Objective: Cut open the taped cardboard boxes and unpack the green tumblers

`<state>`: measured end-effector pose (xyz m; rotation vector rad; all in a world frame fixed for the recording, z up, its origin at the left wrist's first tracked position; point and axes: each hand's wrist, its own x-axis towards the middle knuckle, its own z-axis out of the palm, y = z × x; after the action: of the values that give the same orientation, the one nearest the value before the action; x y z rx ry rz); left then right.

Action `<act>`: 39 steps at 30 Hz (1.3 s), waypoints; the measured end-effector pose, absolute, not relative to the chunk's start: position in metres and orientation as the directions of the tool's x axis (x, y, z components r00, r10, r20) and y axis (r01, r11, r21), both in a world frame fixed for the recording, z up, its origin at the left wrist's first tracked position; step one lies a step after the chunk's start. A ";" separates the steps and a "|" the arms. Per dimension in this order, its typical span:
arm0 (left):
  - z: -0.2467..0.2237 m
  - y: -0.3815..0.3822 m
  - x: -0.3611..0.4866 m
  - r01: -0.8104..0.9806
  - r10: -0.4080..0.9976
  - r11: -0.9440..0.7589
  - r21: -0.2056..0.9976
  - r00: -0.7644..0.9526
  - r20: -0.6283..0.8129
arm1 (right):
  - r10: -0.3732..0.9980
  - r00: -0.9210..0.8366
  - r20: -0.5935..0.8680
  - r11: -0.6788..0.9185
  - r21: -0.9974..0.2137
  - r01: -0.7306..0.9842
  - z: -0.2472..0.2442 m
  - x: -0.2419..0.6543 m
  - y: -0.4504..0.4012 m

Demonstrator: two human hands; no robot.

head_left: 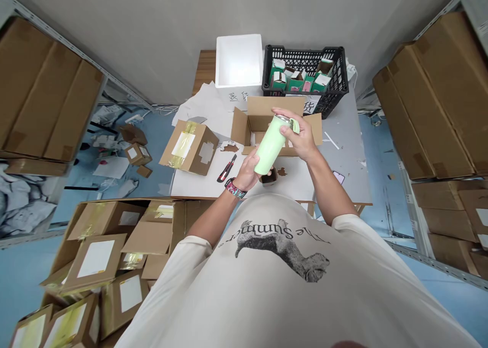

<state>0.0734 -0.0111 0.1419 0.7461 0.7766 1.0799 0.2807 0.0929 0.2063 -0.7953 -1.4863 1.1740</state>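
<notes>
A light green bottle (271, 146) is held tilted between my two hands, above the table. My left hand (247, 171) grips its lower end, with a patterned watch band on the wrist. My right hand (299, 134) is wrapped round its upper end, by the metallic rim and the green strap. Just behind the bottle stands an open cardboard box (276, 105) with its flaps spread. A small dark box (269, 177) lies under the bottle's lower end, partly hidden. On the left, a red and black utility knife (226, 168) rests on the white surface.
A taped carton (189, 148) sits on the table's left. At the back are a white foam box (239, 61) and a black crate (335, 90) of green boxes. A phone (338, 177) lies at the right. A large bin (178, 218) of cartons stands at the lower left.
</notes>
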 end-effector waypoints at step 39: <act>0.151 0.001 0.089 -0.470 0.833 0.520 0.713 0.463 -0.303 | 0.974 -0.229 -0.003 -0.081 -0.939 -0.334 0.172 0.259 0.070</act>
<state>0.0893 0.0006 0.1509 0.5957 0.6971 0.8615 0.2590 0.0700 0.1722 -0.8593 -1.0806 1.5489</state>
